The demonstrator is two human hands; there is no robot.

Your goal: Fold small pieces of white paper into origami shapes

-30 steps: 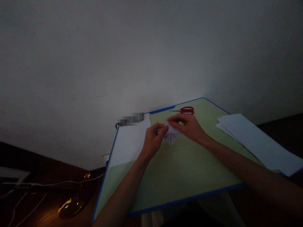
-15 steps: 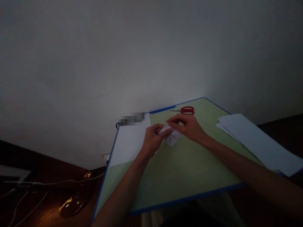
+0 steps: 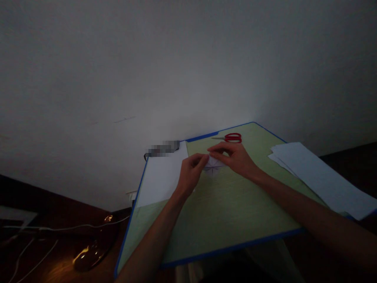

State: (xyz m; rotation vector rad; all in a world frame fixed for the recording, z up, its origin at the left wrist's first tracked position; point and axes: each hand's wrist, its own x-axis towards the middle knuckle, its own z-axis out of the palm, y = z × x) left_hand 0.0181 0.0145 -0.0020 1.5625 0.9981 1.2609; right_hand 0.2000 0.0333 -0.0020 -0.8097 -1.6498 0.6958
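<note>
Holds a small folded paper (image 3: pixel 216 162) between both hands, over the middle of the table (image 3: pixel 224 212), a little toward its far side. Pinches the left part of this paper with the left hand (image 3: pixel 188 173), thumb laid on top, other fingers curled under. Has the right hand (image 3: pixel 238 159) narrow also, with thumb and forefinger closed together on the upper edge of the paper. Shows, on the near half of the paper, several creases meeting like a star, and a lower corner directed toward the body, rather blurred. Cannot tell any contact between paper and table top.

Has scissors (image 3: pixel 232 137) lying just beyond the right hand, red handles to the right, blades pointing to the left. Has, at the left of the table, a flat white sheet (image 3: pixel 161 177), partly behind the left hand and forearm. Has on the far left corner a pixelated thing (image 3: pixel 163 149), not possible to recognise. Has at the right a pile of white paper (image 3: pixel 321 177), fanned slightly at its far left corner and reaching over the blue edge (image 3: pixel 235 247). Faces a plain grey wall (image 3: pixel 176 70). Has, low at the left, a white cable (image 3: pixel 73 227) and a shiny round base (image 3: pixel 90 257) in the dark.
</note>
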